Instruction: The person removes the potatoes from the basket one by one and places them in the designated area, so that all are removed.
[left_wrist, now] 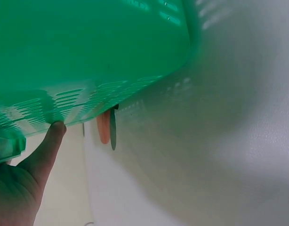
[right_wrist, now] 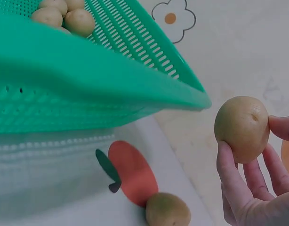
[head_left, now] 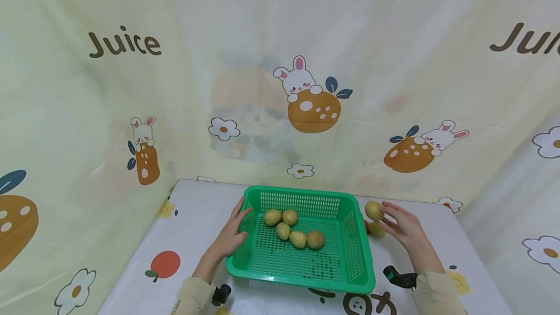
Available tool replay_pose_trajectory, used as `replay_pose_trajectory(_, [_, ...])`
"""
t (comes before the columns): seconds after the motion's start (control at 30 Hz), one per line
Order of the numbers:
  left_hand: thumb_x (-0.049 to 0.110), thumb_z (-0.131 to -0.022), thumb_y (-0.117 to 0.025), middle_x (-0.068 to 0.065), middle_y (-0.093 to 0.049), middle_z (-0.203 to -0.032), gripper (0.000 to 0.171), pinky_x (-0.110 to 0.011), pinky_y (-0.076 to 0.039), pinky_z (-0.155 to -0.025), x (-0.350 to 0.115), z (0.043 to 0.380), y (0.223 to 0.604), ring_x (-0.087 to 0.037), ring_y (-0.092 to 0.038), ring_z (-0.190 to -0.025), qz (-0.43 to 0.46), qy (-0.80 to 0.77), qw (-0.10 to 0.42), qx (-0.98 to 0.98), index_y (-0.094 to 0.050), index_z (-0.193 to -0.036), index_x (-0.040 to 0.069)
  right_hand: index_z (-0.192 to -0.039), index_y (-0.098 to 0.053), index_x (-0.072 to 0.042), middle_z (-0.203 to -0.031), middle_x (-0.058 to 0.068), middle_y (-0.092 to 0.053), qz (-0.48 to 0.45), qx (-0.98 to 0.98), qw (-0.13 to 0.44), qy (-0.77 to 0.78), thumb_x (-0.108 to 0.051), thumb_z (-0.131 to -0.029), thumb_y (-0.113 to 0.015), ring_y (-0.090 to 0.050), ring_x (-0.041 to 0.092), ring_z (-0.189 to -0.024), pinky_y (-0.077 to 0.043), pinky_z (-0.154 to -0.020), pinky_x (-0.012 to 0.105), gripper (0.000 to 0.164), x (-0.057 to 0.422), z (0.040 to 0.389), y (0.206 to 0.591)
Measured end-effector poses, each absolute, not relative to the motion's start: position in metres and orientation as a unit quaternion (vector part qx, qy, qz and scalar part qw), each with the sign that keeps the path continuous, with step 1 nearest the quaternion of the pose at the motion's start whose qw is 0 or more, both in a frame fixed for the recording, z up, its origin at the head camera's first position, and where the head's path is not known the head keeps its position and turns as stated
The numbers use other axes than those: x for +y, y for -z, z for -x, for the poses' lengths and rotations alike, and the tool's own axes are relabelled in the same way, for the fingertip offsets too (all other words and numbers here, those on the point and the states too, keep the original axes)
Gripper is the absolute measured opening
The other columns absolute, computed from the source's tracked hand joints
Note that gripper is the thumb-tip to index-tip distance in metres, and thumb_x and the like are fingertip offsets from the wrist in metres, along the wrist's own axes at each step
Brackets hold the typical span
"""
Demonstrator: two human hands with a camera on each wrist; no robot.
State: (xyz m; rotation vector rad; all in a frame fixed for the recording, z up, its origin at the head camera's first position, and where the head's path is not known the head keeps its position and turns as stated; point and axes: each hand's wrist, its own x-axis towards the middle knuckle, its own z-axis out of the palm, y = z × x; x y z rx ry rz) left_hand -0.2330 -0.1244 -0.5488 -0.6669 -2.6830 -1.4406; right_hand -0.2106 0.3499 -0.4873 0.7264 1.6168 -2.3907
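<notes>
A green plastic basket [head_left: 302,276] stands on the table with several potatoes [head_left: 298,239] grouped inside, toward its left and middle. My left hand [head_left: 229,235] grips the basket's left rim; in the left wrist view its thumb [left_wrist: 52,141] presses the slotted outer wall, while the other fingers are mostly hidden. Off the basket's right side, my right hand [head_left: 404,227] holds a potato [right_wrist: 242,128] between thumb and fingertips, raised above the table. Another potato [right_wrist: 168,210] lies on the tabletop below that hand, outside the basket.
The tablecloth [head_left: 192,208] is white with printed fruit, including a red one [head_left: 165,264] on the left. A patterned curtain [head_left: 258,159] hangs behind the table and along both sides. Dark wrist devices [head_left: 399,277] sit by both sleeves.
</notes>
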Motion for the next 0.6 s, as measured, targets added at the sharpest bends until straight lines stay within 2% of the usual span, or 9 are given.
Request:
replay_pose_trajectory(0.27, [-0.005, -0.076, -0.051, -0.017, -0.010, -0.164, 0.069, -0.066, -0.023, -0.110, -0.123, 0.233, 0.551, -0.040, -0.014, -0.148, 0.216, 0.465, 0.015, -0.858, -0.042, -0.145, -0.005, -0.079, -0.073, -0.024, -0.094, -0.009, -0.061, -0.253, 0.523, 0.084, 0.809, -0.010, -0.092, -0.067, -0.049, 0.019, -0.107, -0.051, -0.094, 0.036, 0.020, 0.363, 0.204, 0.499])
replay_pose_trajectory(0.43, [-0.004, -0.076, -0.051, -0.016, -0.009, -0.164, 0.069, -0.066, -0.023, -0.110, -0.123, 0.233, 0.551, -0.039, -0.013, -0.148, 0.214, 0.461, 0.013, -0.861, -0.042, -0.145, -0.004, -0.079, -0.073, -0.024, -0.091, -0.010, -0.062, -0.257, 0.523, 0.081, 0.808, -0.011, -0.092, -0.068, -0.057, 0.013, -0.092, -0.051, -0.094, 0.034, 0.019, 0.369, 0.201, 0.509])
replay_pose_trajectory(0.6, [-0.004, -0.075, -0.051, -0.017, -0.010, -0.164, 0.070, -0.067, -0.022, -0.110, -0.123, 0.233, 0.548, -0.040, -0.013, -0.148, 0.213, 0.469, 0.015, -0.857, -0.043, -0.144, -0.005, -0.079, -0.072, -0.023, -0.093, -0.009, -0.061, -0.253, 0.517, 0.077, 0.814, -0.011, -0.094, -0.066, -0.058, 0.012, -0.089, -0.049, -0.095, 0.034, 0.020, 0.371, 0.196, 0.519])
